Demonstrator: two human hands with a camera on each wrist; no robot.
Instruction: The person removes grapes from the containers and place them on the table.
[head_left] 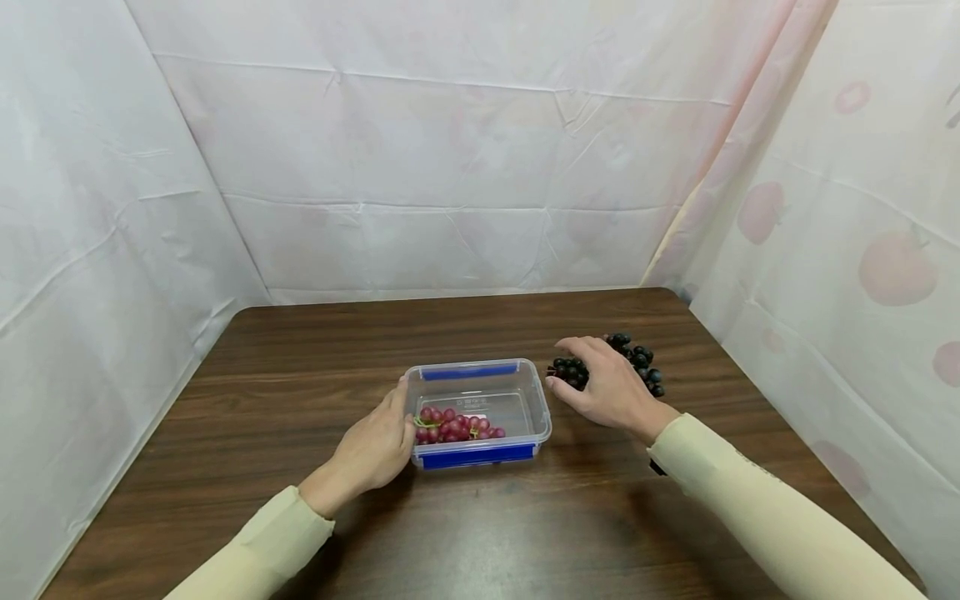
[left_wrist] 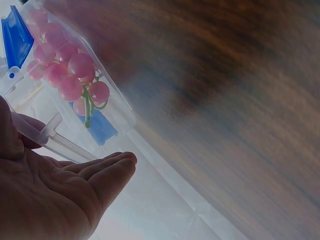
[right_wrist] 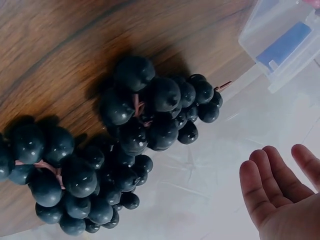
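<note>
Near right fingers (right_wrist: pixel 256 192), black grapes (right_wrist: pixel 132 134)

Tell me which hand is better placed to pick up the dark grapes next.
Most likely the right hand: it hovers beside the dark grapes, holding nothing. The left hand is at the left end of the clear container, farther from them.

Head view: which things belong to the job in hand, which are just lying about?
Likely in the job:
- clear container
- red grapes inside it
- dark grapes
- left hand, at the container
- right hand, by the dark grapes

Just surroundings:
- wooden table
- pale sheeting
</note>
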